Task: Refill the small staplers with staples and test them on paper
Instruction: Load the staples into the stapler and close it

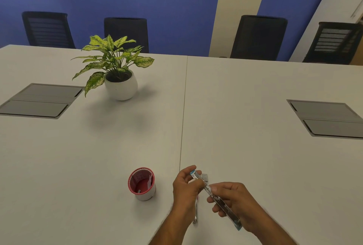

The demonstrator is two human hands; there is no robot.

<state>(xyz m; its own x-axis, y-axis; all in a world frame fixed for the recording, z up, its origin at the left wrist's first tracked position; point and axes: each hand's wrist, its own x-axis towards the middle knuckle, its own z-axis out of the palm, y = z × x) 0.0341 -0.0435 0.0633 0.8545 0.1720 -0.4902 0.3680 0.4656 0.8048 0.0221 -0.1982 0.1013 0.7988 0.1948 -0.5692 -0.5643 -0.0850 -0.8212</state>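
Head view: both hands (pixel 187 185) grip slim metal stapler (pixel 216 198).

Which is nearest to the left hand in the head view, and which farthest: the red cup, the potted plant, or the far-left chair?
Ranked from the left hand, which holds the opened stapler together with the right hand:
1. Red cup, just to that hand's left on the table.
2. Potted plant, farther back and left, mid-table.
3. Far-left chair, behind the table against the blue wall.
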